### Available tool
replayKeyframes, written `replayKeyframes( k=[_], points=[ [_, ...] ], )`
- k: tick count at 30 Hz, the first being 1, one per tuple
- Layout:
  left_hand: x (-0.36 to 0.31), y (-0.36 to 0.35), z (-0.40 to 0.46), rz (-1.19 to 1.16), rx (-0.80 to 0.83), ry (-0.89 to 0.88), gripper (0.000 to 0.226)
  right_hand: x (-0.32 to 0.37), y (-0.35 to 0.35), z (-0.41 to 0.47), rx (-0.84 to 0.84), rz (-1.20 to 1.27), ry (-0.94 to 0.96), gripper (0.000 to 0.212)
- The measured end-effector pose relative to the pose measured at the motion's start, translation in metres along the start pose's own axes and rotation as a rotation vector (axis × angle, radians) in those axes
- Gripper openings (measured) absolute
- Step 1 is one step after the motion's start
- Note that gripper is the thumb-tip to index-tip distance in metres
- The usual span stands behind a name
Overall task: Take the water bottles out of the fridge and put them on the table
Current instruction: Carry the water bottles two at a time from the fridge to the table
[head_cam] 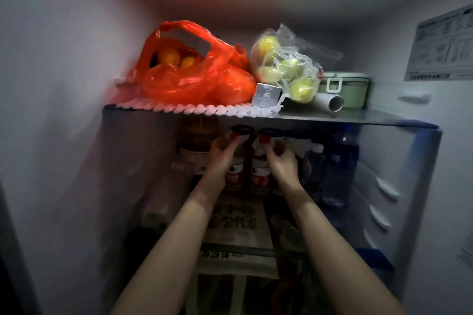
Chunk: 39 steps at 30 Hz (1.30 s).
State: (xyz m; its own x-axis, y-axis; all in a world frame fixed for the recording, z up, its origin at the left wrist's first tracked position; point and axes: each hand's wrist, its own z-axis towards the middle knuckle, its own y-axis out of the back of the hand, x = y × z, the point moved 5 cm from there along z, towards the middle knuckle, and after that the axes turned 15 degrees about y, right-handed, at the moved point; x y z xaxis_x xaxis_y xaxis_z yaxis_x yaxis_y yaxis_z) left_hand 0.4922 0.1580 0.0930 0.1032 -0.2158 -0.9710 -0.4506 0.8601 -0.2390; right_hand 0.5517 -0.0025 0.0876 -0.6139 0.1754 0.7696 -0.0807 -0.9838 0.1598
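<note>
Two clear water bottles with red caps and red labels stand side by side on the fridge's second shelf. My left hand (221,155) curls around the upper part of the left bottle (235,174). My right hand (281,158) curls around the upper part of the right bottle (259,174). Both bottles are upright. Their caps sit just under the glass shelf above. Both forearms reach in from the bottom of the view.
The glass upper shelf (320,118) carries a red bag of oranges (194,71), a clear bag of green fruit (286,66), a small box, a roll and a green container (344,87). Blue bottles (340,163) stand right of my hands, a jar (198,146) behind left.
</note>
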Motion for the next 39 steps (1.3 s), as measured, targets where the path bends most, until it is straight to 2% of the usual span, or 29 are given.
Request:
replayKeyframes(
  k=[3, 5, 7, 9, 11, 12, 15, 17, 21, 27, 30, 33, 36, 39],
  points=[
    [0.009, 0.003, 0.036, 0.099, 0.025, 0.035, 0.061, -0.012, -0.011, 0.025, 0.137, -0.111, -0.047, 0.049],
    [0.020, 0.008, 0.063, 0.187, 0.019, 0.051, 0.077, -0.008, -0.017, 0.037, 0.152, -0.102, 0.013, 0.042],
    [0.022, 0.005, 0.065, 0.277, 0.044, 0.068, 0.069, -0.008, -0.024, 0.045, 0.197, -0.075, 0.034, 0.026],
    [0.018, 0.001, 0.057, 0.353, 0.039, 0.054, 0.048, -0.011, -0.028, 0.049, 0.244, -0.057, 0.008, 0.014],
    [0.020, -0.002, 0.060, 0.409, 0.010, 0.033, 0.039, -0.016, -0.029, 0.053, 0.251, -0.059, -0.015, 0.017],
    [0.023, -0.002, 0.066, 0.443, -0.001, 0.018, 0.043, -0.015, -0.028, 0.054, 0.253, -0.069, -0.009, 0.018],
    [0.035, 0.001, 0.106, 0.594, -0.090, -0.035, 0.088, -0.018, -0.028, 0.056, 0.232, -0.113, 0.003, 0.022],
    [0.046, 0.003, 0.133, 0.665, -0.129, -0.056, 0.096, -0.021, -0.026, 0.056, 0.210, -0.160, -0.005, 0.023],
    [0.032, -0.002, 0.110, 0.690, -0.160, -0.134, 0.086, -0.029, -0.023, 0.054, 0.167, -0.223, -0.032, 0.024],
    [0.006, -0.009, 0.055, 0.793, -0.165, -0.227, 0.042, -0.026, -0.018, 0.041, 0.164, -0.321, 0.027, 0.036],
    [0.007, -0.005, 0.044, 0.801, -0.175, -0.267, 0.040, -0.019, -0.021, 0.032, 0.201, -0.423, 0.085, 0.044],
    [0.009, 0.003, 0.025, 0.700, -0.176, -0.266, 0.022, -0.012, -0.021, 0.019, 0.191, -0.445, 0.161, 0.043],
    [0.010, 0.017, 0.011, 0.553, -0.197, -0.255, 0.018, -0.004, -0.016, 0.006, 0.226, -0.444, 0.244, 0.034],
    [0.009, 0.032, -0.008, 0.475, -0.209, -0.247, 0.016, 0.001, -0.003, -0.009, 0.188, -0.385, 0.277, 0.030]
  ],
)
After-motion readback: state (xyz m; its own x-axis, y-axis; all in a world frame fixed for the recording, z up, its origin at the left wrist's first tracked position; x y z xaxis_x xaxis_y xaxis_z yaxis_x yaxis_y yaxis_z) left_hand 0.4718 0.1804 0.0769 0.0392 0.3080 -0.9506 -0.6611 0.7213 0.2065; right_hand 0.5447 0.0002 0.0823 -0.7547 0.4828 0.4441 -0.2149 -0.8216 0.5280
